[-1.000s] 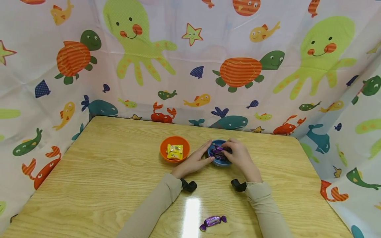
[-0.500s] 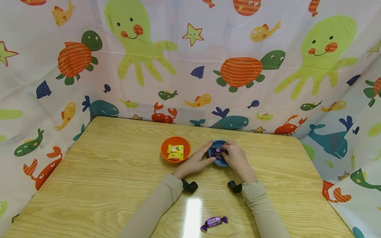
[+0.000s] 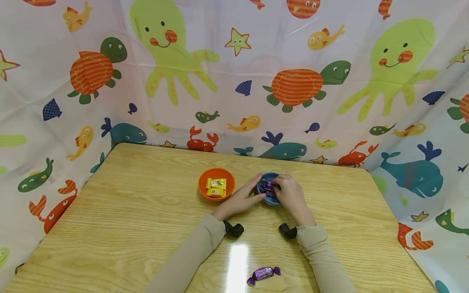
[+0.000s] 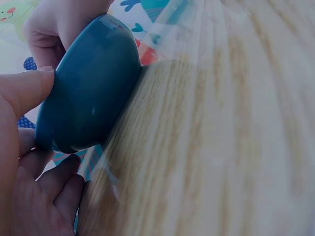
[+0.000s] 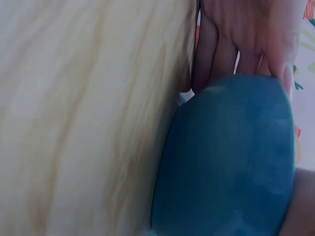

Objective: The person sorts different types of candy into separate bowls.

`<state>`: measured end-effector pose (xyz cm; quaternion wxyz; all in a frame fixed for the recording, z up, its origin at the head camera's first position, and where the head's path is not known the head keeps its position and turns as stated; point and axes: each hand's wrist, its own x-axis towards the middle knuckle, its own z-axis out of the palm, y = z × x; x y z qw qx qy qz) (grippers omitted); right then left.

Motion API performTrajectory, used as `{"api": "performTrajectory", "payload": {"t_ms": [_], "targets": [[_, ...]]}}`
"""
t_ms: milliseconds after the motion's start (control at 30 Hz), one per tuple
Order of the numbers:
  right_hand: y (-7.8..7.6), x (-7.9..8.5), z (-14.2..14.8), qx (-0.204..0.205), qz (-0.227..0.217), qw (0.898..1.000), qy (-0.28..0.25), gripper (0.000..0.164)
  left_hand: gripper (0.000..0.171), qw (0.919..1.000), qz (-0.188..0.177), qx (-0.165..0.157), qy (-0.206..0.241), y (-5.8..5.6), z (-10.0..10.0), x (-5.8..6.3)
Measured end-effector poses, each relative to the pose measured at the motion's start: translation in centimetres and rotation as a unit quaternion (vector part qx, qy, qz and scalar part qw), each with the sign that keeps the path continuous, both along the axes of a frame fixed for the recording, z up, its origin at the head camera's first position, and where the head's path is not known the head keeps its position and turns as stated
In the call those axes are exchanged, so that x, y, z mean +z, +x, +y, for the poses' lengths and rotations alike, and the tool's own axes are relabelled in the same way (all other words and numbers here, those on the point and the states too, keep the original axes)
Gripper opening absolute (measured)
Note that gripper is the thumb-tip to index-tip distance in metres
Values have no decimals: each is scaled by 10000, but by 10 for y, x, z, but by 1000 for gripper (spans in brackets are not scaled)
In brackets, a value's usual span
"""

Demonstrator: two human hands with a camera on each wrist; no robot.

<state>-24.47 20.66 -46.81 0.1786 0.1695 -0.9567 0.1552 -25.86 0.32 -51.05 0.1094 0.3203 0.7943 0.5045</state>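
My left hand (image 3: 239, 199) holds the blue bowl (image 3: 272, 201) from its left, fingers along the side and thumb at the near rim. The left wrist view shows that thumb touching the rim of the bowl (image 4: 96, 88). Over the bowl's right side, my right hand (image 3: 292, 196) reaches in with bent fingers. Its fingertips pinch a purple-wrapped candy (image 3: 268, 185) among other purple candies inside; the fingers partly cover them. In the right wrist view the bowl's outer wall (image 5: 226, 162) hides the right fingertips.
Left of the blue bowl stands an orange bowl (image 3: 202, 190) with yellow-wrapped candies (image 3: 216, 183) in it. Another purple candy (image 3: 264, 274) lies near the table's front edge, between the forearms. A curtain (image 3: 205, 85) with sea animals surrounds the wooden table (image 3: 146, 195).
My right hand has moved slightly left and lowered the purple candy into the blue bowl. Little differs over the last half second. My left hand stays on the bowl.
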Motion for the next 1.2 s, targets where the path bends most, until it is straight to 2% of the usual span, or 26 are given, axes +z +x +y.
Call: {"api": "performTrajectory", "payload": {"t_ms": [333, 667, 833, 967, 1200], "targets": [[0, -3, -4, -174, 259, 9995, 4, 12, 76, 10000, -69, 25, -2, 2, 0, 2], [0, -2, -2, -70, 149, 9999, -47, 13, 77, 10000, -60, 31, 1, 2, 1, 3], [2, -1, 0, 119, 179, 9997, -80, 12, 77, 10000, -40, 15, 26, 1, 2, 1], [8, 5, 1, 329, 160, 9993, -125, 12, 77, 10000, -45, 3, 34, -2, 3, -1], [24, 25, 2, 557, -100, 9971, -502, 12, 78, 10000, -63, 49, -17, -2, 2, -1]]}}
